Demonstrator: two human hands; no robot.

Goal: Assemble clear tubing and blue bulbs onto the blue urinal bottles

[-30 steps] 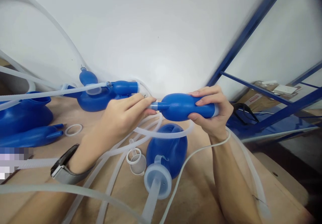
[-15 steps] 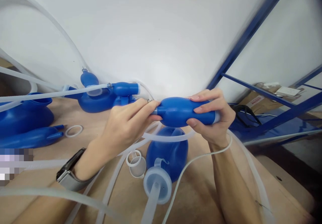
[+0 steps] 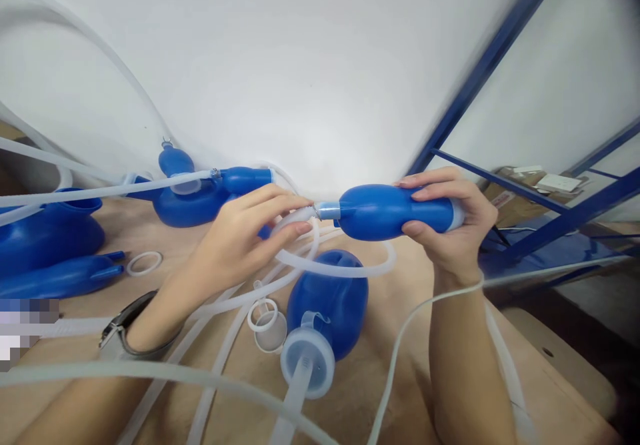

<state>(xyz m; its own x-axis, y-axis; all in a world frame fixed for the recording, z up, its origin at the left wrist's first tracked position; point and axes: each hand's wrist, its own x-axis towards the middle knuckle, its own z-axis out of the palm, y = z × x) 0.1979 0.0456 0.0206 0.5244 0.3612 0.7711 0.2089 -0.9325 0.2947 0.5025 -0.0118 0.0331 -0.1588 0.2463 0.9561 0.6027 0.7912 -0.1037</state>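
Observation:
A blue bulb-shaped part (image 3: 375, 211) is held sideways above the table by my right hand (image 3: 450, 218), its fingers and thumb wrapped around the narrower right end. A grey metallic connector (image 3: 329, 211) sticks out of the bulb's left end and meets a translucent hose (image 3: 297, 217) at a small wire clip. My left hand (image 3: 255, 225) pinches that hose near the clip between fingers and thumb. Below the hands lies a blue rounded vessel (image 3: 327, 301) with a translucent cap (image 3: 307, 363) and a hose running from it.
Clear cup-like parts and a ring (image 3: 270, 325) lie beside the vessel. More blue vessels (image 3: 185, 201) with hoses stand at the left, near another white ring (image 3: 145, 263). Hoses cross the brown tabletop (image 3: 390, 365). A blue metal frame (image 3: 490, 71) rises at the right.
The bulb and my right hand have moved right, away from my left hand. The connector and clip now show between them. My left fingers have shifted onto the hose.

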